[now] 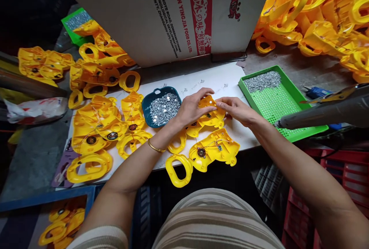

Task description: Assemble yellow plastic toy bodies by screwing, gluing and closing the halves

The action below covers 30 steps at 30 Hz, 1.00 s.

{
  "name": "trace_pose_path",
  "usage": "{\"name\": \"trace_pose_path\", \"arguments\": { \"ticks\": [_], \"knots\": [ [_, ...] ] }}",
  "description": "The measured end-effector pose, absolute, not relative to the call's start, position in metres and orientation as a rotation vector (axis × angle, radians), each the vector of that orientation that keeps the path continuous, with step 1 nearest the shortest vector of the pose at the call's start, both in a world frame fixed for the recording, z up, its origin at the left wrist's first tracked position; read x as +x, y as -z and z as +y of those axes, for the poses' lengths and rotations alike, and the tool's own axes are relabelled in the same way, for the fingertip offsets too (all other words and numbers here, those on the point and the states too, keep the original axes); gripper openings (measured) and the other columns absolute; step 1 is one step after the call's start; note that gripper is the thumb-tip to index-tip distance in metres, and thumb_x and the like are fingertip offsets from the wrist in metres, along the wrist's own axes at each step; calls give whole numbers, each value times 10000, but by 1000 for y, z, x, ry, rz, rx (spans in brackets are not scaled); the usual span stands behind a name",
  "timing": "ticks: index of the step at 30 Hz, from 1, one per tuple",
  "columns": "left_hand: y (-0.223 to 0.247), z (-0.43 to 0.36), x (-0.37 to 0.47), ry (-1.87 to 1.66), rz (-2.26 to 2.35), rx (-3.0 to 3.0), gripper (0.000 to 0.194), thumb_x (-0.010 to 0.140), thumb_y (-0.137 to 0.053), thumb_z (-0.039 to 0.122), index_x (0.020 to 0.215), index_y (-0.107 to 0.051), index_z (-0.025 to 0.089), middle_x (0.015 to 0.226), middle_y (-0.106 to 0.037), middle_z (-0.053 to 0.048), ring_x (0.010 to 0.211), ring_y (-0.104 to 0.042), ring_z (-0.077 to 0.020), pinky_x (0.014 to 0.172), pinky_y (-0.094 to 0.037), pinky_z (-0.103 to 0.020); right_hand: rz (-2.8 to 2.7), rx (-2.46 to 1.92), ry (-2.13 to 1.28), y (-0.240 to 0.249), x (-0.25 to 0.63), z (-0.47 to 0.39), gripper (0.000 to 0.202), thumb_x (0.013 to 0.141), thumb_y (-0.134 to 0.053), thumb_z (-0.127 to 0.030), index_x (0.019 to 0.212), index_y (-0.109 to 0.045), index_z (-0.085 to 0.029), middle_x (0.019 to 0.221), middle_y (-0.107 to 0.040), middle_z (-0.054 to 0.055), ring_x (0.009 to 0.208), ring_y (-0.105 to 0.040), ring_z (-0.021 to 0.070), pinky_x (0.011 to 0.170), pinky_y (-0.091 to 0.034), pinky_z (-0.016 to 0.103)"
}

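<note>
1. Left hand [192,107] and right hand [236,110] met over a yellow plastic shell [212,115] at the middle of the white board [227,81], fingertips almost touching
2. Left hand was closed on the shell's left edge, thumb on top, fingers curled over the upper rim; gold bangle [155,148] on that wrist
3. Right hand pinched the shell's top right edge, fingers pressed down flat on it. Could not tell if anything small sat between the fingertips
4. Held shell lay on the board, partly hidden by both hands, overlapping another yellow piece below it
5. Just in front, nearer the body: open yellow shell with wiring [215,149], round speaker and small circuit board visible inside, handle loop [179,170] hanging off the board's near edge
6. Teal dish of screws [162,106] sat just left of the left hand, touching nothing held
7. Green tray [284,101] right of the right hand, screws heaped at its far end, rest of its dimpled floor mostly bare
8. Power screwdriver [325,112] lay across the tray's right side, tip pointing toward the right forearm
9. Pile of yellow shells [100,126] on the left of the board, several with speakers fitted; bigger heap [319,14] far right
10. Cardboard box [173,10] stood behind the board, printed side facing the camera
</note>
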State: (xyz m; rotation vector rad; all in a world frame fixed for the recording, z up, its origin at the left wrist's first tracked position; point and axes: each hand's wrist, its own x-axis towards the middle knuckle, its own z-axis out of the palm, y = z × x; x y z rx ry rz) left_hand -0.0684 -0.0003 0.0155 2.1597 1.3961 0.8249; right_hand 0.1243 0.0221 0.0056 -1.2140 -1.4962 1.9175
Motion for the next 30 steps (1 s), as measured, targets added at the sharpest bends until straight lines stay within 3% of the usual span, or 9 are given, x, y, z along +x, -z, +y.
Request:
{"name": "trace_pose_path", "arguments": {
  "ticks": [4, 14, 17, 20, 22, 25, 30],
  "knots": [
    [-14, 14, -75, -797, 1174, 2330, 370, 852, -659, 432, 1156, -633, 223, 1127, -707, -66, 1006, -670, -169, 868, -516, -290, -1500, -1167, -1907, -12, 126, 21, 396, 771, -671, -517, 916, -616, -153, 732, -543, -3, 570, -438, 61, 467, -315, 185],
    [-25, 20, -68, -634, 1390, 2404, 285, 882, -612, 455, 1068, -660, 245, 1052, -727, -32, 922, -681, -181, 780, -493, -277, -1475, -1171, -1877, -23, 125, 25, 282, 838, -632, -432, 870, -605, -153, 711, -535, 0, 551, -455, 60, 450, -357, 176],
    [-46, 19, -69, -575, 1424, 2333, 447, 842, -646, 486, 1208, -605, 233, 1130, -700, -62, 959, -670, -220, 832, -488, -316, -1514, -1149, -1882, -37, 128, 23, 323, 853, -610, -474, 868, -618, -151, 707, -557, 13, 564, -476, 68, 457, -390, 171],
    [-76, 0, -82, -440, 1312, 2175, 816, 763, -680, 590, 1435, -396, 225, 1321, -590, -114, 1113, -611, -275, 895, -484, -352, -1556, -1050, -1889, -53, 138, 8, 404, 831, -614, -539, 897, -627, -141, 734, -575, 21, 592, -507, 72, 461, -411, 160],
    [-89, -26, -96, -285, 1271, 2076, 930, 748, -667, 632, 1497, -285, 236, 1431, -486, -134, 1216, -542, -302, 940, -472, -373, -1561, -1038, -1917, -58, 149, -9, 459, 815, -615, -569, 961, -624, -134, 737, -579, 18, 575, -518, 74, 448, -417, 164],
    [-82, -74, -115, -82, 1332, 1992, 955, 729, -664, 659, 1500, -288, 239, 1496, -398, -140, 1307, -444, -333, 1028, -416, -424, -1578, -1133, -1986, -52, 165, -40, 530, 827, -573, -595, 1063, -602, -121, 718, -576, 9, 500, -503, 65, 431, -420, 182],
    [-35, -128, -118, 17, 1401, 1788, 806, 763, -668, 581, 1434, -415, 212, 1308, -568, -127, 1116, -575, -280, 956, -455, -379, -1653, -1346, -1779, -30, 170, -71, 529, 845, -556, -561, 1180, -555, -152, 902, -573, 38, 470, -489, 44, 399, -411, 196]
  ]
}}
